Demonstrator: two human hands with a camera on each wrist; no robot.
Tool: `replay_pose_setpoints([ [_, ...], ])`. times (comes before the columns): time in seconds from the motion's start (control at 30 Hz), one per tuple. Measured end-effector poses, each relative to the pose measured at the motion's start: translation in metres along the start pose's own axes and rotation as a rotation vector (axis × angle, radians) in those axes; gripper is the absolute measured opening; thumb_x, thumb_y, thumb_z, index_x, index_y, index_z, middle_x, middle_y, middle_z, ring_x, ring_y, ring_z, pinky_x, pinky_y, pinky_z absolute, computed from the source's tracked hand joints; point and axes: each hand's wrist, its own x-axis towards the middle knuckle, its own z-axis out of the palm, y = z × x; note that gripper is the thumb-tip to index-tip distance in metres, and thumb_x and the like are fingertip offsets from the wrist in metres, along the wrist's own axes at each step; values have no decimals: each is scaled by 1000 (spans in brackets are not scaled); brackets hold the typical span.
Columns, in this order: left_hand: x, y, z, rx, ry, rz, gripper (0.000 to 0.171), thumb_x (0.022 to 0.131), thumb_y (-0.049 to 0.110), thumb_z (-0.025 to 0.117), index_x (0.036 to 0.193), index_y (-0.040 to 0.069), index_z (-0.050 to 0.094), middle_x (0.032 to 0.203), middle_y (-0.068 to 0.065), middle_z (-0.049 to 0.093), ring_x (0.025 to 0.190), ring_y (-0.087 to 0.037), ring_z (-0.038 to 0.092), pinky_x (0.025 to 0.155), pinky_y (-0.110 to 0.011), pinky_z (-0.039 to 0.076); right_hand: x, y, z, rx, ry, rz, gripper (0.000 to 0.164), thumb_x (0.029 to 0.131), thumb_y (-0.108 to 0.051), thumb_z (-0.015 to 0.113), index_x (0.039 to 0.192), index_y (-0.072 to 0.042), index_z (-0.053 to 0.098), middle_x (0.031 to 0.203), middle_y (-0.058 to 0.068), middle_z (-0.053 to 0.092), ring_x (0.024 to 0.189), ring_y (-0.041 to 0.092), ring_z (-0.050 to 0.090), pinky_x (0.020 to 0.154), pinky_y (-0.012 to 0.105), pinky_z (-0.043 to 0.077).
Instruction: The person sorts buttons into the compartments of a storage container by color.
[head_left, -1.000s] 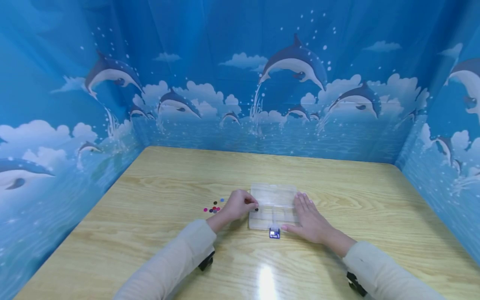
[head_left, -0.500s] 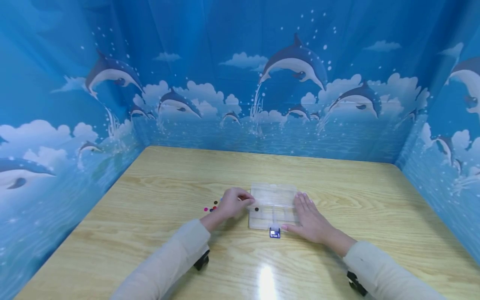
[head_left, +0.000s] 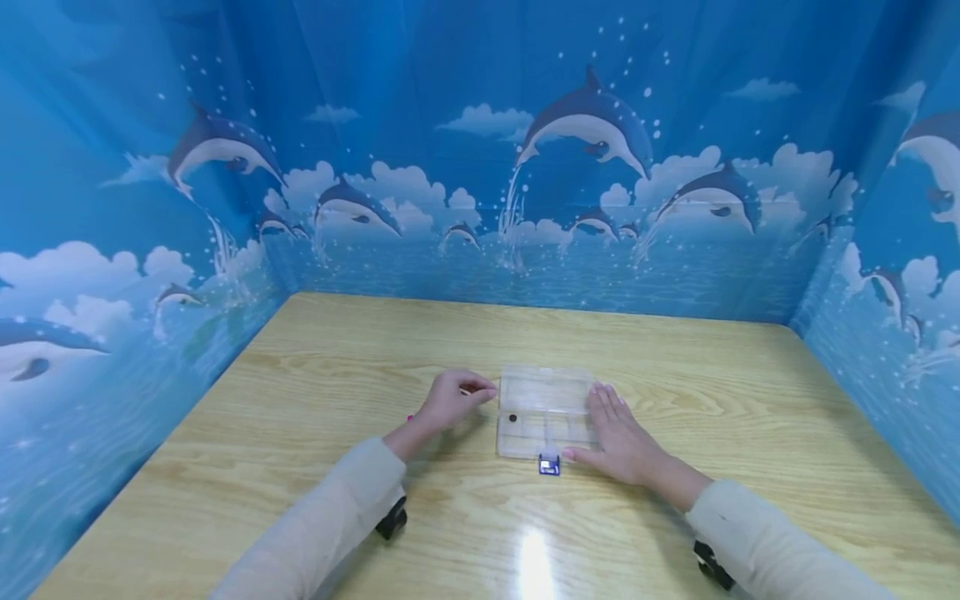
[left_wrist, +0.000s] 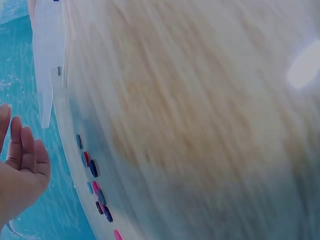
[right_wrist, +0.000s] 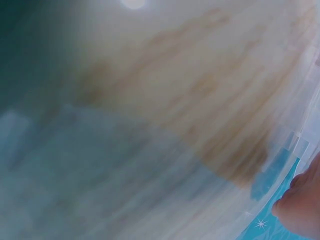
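Observation:
A clear plastic compartment box [head_left: 521, 450] lies with its lid [head_left: 547, 388] folded back. One small black disc [head_left: 513, 418] sits inside the box, toward its left rear. Just left of the box hovers my left hand [head_left: 450, 400], its fingers loosely bent with nothing visible between them. My right hand [head_left: 624, 443] lies flat with straight fingers along the box's right side, its thumb by the front edge. Several small coloured discs [left_wrist: 93, 169] lie on the table in the left wrist view; in the head view my left hand and wrist hide most of them.
At the box's front edge is a small blue piece [head_left: 549, 464]. The wood-grain table [head_left: 360, 333] extends around the box. A blue dolphin-print curtain [head_left: 450, 150] encloses the back and sides. Black wrist devices [head_left: 392, 518] sit under both sleeves.
My left hand has let go of the black disc, which stays in the box. The hand has drawn back leftward, over the loose discs. My right hand has stayed put.

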Motion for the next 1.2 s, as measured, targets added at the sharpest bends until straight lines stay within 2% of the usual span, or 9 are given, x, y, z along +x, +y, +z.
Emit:
replay_pose_setpoints([
  [0.23,-4,-1,-9,-21,-1,-48,15,84,16,67,95,6,71,91,-8,70,79,-14,61,61,-21,50,0,0,0,0,-3,3,98,85,-58,51,141,14,15,149,32,10,139,46,8,114,54,12],
  [0.57,-6,-11,-19,-20,30,-73,14,84,15,67,95,6,71,93,-7,70,81,-14,61,66,-22,51,0,0,-1,1,-13,0,98,86,-59,50,141,14,14,150,31,10,140,45,7,114,53,12],
  [0.8,-7,-14,-25,-33,34,-119,16,84,19,67,96,7,70,92,-7,69,80,-13,59,58,-21,49,0,0,-1,4,-11,2,98,86,-58,50,141,14,15,149,32,10,139,46,7,114,54,12],
  [1.2,-8,-21,-35,-6,50,-100,19,85,18,66,98,5,69,94,-10,70,84,-16,62,66,-21,51,-1,-1,-1,10,-13,3,97,86,-57,51,141,14,14,149,32,10,139,46,7,114,54,12],
])
